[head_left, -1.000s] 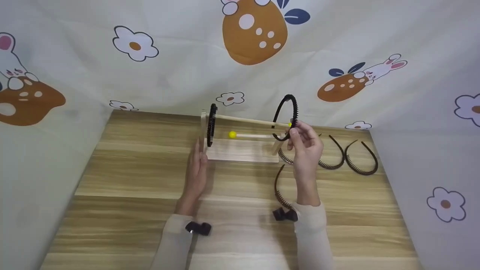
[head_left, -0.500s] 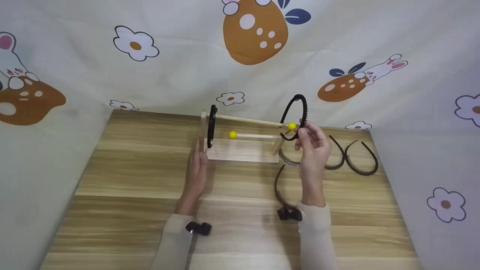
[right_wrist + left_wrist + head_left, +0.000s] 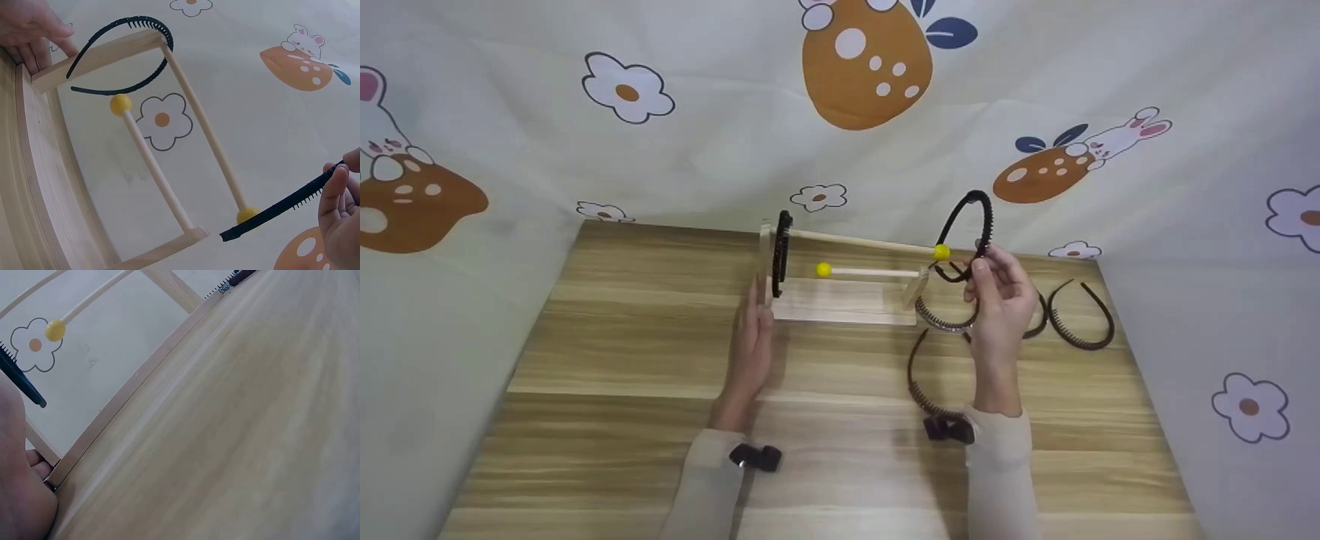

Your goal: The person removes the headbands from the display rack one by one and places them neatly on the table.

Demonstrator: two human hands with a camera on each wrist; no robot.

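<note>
My right hand (image 3: 997, 300) pinches a black toothed headband (image 3: 988, 217) between thumb and fingers, upright beside the yellow-ball end of the upper rod (image 3: 870, 243). In the right wrist view this headband (image 3: 281, 207) overlaps that yellow ball (image 3: 247, 216). Another black headband (image 3: 782, 251) hangs on the same rod, close to the left upright of a wooden rack (image 3: 840, 300). Against that upright's outer side my left hand (image 3: 751, 337) rests with straight fingers. A lower rod (image 3: 877, 273) with its own yellow ball points left from the rack's short right upright (image 3: 915, 291).
Several toothed headbands lie on the wood-grain table (image 3: 622, 360) right of the rack, among them a dark one (image 3: 1084, 347) at the far right and a brown one (image 3: 913, 382) nearer. A patterned cloth wall (image 3: 720, 150) stands behind the rack.
My right hand has moved right with the black headband, past the upper rod's yellow ball. My left hand and the hanging headband have stayed in place.
</note>
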